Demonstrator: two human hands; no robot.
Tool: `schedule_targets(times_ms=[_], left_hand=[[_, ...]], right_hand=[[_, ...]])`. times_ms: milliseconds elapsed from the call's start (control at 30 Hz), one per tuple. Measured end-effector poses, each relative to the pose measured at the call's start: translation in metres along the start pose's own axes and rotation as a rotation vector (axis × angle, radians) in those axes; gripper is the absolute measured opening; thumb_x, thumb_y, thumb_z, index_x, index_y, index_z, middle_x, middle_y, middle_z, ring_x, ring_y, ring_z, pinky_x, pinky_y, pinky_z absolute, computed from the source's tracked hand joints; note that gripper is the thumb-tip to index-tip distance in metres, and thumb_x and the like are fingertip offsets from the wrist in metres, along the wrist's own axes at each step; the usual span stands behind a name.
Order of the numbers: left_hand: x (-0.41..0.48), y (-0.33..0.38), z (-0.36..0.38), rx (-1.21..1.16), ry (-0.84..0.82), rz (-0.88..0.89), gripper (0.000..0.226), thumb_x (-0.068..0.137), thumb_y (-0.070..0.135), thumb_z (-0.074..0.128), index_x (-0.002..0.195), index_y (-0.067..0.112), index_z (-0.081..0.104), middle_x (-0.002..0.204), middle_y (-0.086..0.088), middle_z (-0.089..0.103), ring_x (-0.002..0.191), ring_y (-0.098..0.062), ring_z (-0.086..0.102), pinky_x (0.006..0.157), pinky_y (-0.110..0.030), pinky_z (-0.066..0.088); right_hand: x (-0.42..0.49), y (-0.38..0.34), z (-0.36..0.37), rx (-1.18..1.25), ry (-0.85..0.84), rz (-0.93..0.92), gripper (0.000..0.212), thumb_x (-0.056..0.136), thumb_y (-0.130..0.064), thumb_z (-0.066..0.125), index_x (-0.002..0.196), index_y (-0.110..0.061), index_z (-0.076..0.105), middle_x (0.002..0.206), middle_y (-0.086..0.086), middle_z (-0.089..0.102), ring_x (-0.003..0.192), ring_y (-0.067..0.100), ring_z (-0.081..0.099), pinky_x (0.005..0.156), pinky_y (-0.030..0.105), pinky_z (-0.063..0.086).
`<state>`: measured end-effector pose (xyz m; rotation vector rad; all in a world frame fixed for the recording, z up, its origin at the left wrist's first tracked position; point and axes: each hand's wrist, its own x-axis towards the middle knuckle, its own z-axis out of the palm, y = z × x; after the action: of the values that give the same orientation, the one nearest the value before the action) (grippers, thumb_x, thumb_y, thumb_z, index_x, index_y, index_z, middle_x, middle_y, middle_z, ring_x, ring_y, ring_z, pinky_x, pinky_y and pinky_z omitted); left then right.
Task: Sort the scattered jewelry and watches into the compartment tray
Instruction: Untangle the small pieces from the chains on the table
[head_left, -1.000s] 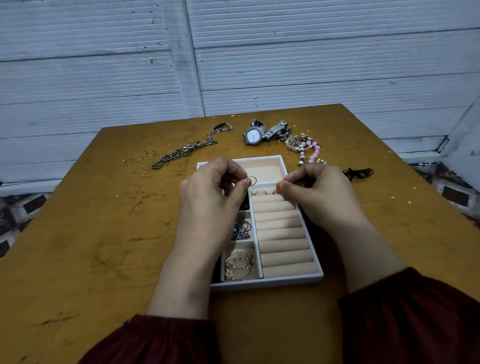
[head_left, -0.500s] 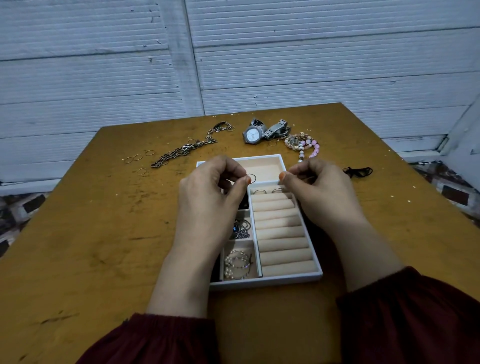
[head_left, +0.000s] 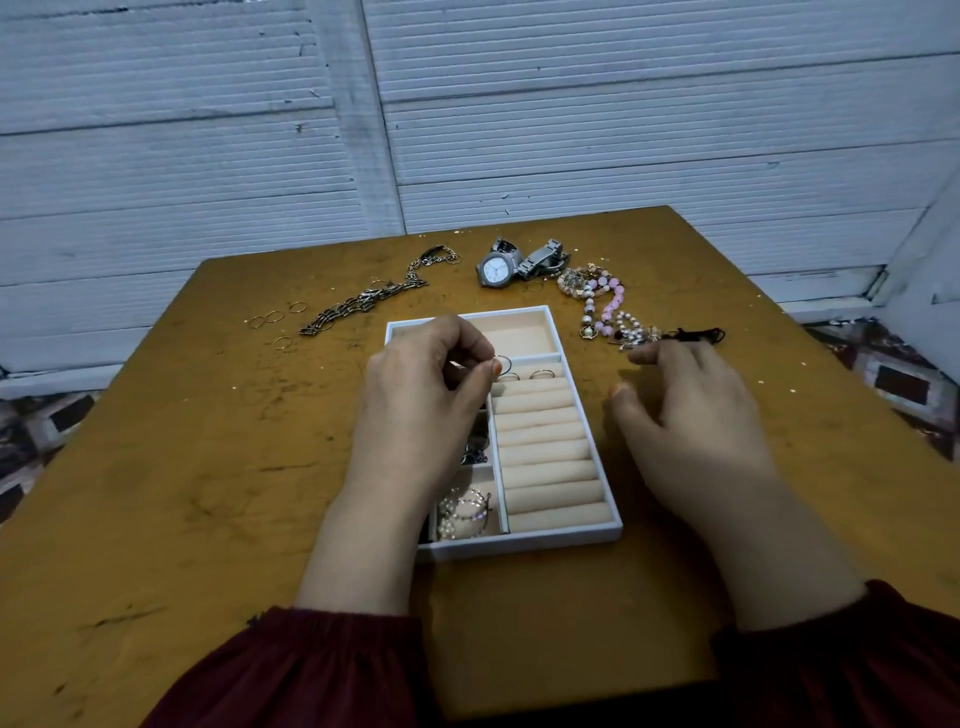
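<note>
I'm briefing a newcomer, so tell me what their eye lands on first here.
At the centre, the left hand pinches a thin ring over the far ring rolls of the white compartment tray. The right hand hangs open just right of the tray. Beyond it, a silver watch and pink beaded bracelets lie loose on the yellow-brown table.

Dim, cool, diffuse light is falling from above on my table; my right hand is casting a soft shadow beneath itself. The wide lens is bowing the wall boards near the edges, and my sleeves are sinking into darkness.
</note>
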<state>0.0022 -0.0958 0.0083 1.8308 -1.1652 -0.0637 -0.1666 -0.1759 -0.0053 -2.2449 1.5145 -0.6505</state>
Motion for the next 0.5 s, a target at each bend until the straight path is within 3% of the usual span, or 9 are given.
schedule_targets(times_ms=[133, 267, 400, 500], left_hand=[[-0.002, 0.004, 0.002, 0.163, -0.025, 0.021, 0.014, 0.081, 0.024, 0.072, 0.075, 0.032, 0.061, 0.074, 0.013, 0.063, 0.076, -0.006, 0.059, 0.061, -0.028, 0.044], [-0.005, 0.008, 0.007, 0.178, -0.020, 0.006, 0.010, 0.082, 0.022, 0.071, 0.078, 0.029, 0.063, 0.074, 0.014, 0.062, 0.076, -0.011, 0.060, 0.065, -0.037, 0.052], [-0.006, 0.011, 0.012, 0.171, -0.024, 0.008, 0.008, 0.083, 0.021, 0.069, 0.080, 0.027, 0.064, 0.076, 0.012, 0.063, 0.079, -0.013, 0.061, 0.068, -0.041, 0.053], [-0.006, 0.012, 0.016, 0.197, -0.025, 0.021, 0.007, 0.084, 0.021, 0.067, 0.082, 0.027, 0.064, 0.081, 0.011, 0.063, 0.083, -0.016, 0.060, 0.070, -0.042, 0.052]], right_hand=[[-0.017, 0.005, -0.001, -0.187, -0.064, -0.079, 0.045, 0.092, -0.041, 0.047, 0.134, -0.026, 0.044, 0.144, 0.000, 0.035, 0.135, 0.020, 0.030, 0.108, 0.037, 0.024], [-0.022, 0.010, 0.002, -0.255, -0.195, -0.118, 0.049, 0.098, -0.046, 0.034, 0.145, -0.033, 0.029, 0.158, -0.003, 0.016, 0.146, 0.017, 0.008, 0.116, 0.038, 0.011], [-0.024, 0.012, 0.003, -0.298, -0.275, -0.130, 0.055, 0.099, -0.050, 0.021, 0.151, -0.037, 0.009, 0.161, -0.005, 0.000, 0.147, 0.017, -0.006, 0.119, 0.041, 0.001], [-0.024, 0.012, 0.004, -0.321, -0.285, -0.131, 0.056, 0.099, -0.050, 0.018, 0.151, -0.036, 0.004, 0.161, -0.004, -0.003, 0.147, 0.018, -0.009, 0.119, 0.042, -0.001]])
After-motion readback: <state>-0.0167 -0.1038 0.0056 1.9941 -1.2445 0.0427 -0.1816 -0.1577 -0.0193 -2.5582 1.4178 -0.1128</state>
